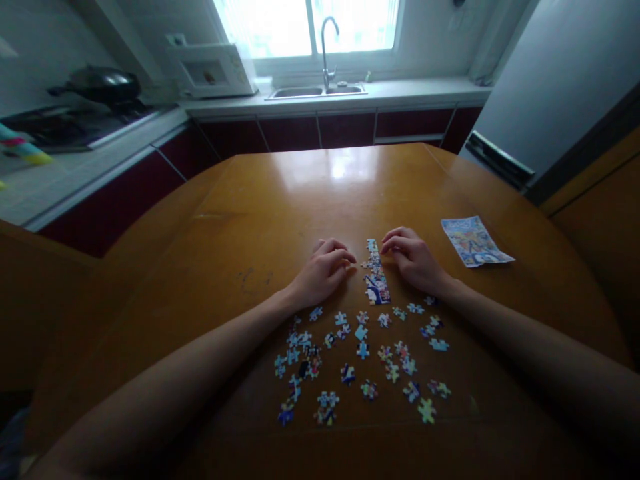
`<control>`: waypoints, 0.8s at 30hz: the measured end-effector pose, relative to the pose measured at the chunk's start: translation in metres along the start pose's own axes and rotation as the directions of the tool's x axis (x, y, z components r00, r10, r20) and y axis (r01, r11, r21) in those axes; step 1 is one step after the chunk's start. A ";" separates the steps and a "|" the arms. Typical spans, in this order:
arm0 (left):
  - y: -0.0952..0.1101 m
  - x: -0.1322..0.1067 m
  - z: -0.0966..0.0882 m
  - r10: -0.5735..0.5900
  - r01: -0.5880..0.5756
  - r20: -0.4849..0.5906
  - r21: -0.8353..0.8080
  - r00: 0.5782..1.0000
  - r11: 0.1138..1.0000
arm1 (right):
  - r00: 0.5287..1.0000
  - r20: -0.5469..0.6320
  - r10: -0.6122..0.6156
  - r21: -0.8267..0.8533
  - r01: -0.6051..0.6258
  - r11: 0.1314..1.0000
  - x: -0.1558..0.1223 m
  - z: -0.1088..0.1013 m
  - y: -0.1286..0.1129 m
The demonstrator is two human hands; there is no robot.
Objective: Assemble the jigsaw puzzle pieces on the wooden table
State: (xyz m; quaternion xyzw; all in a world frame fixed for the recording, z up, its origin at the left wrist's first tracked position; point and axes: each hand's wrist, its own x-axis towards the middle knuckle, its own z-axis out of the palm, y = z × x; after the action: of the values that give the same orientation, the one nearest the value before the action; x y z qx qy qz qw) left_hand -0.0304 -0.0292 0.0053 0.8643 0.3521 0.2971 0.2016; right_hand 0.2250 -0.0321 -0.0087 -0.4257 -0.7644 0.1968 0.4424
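A narrow strip of joined jigsaw puzzle pieces point(376, 272) lies on the wooden table, its long side running away from me. My left hand point(326, 270) rests just to its left, fingers loosely bent and a little apart, fingertips close to the strip's edge. On the other side is my right hand point(409, 257), fingers loosely curved, with the tips at or very near the strip's upper right edge; I cannot tell if they touch it. Nothing shows in either hand. Loose jigsaw pieces point(363, 349) are scattered nearer to me, between my forearms.
A creased printed picture sheet point(475, 241) lies on the table point(300, 193) to the right. Beyond the table are a sink point(295, 92) with a tap, a white microwave point(213, 70) and a stove with a dark pan point(105, 83). A fridge point(565, 87) stands at right.
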 end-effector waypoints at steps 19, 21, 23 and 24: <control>0.002 0.000 0.001 -0.011 0.011 -0.010 -0.001 1.000 1.000 | 1.000 0.005 0.004 -0.027 -0.004 1.000 -0.001 -0.001 0.001; 0.001 0.000 0.002 -0.013 0.013 -0.009 0.007 1.000 1.000 | 1.000 0.007 0.008 -0.033 -0.008 0.999 -0.001 -0.001 0.001; 0.001 -0.001 0.002 -0.016 0.016 -0.007 0.014 1.000 1.000 | 1.000 0.008 0.012 -0.036 -0.012 0.999 -0.002 -0.002 0.002; 0.000 -0.001 0.003 -0.016 0.016 -0.008 0.015 1.000 1.000 | 1.000 0.009 0.015 -0.036 -0.014 0.999 -0.002 -0.002 0.002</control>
State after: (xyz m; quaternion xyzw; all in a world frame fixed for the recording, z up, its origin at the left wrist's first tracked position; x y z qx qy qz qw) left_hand -0.0290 -0.0304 0.0031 0.8619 0.3621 0.2961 0.1961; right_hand 0.2278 -0.0331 -0.0099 -0.4381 -0.7669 0.1882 0.4296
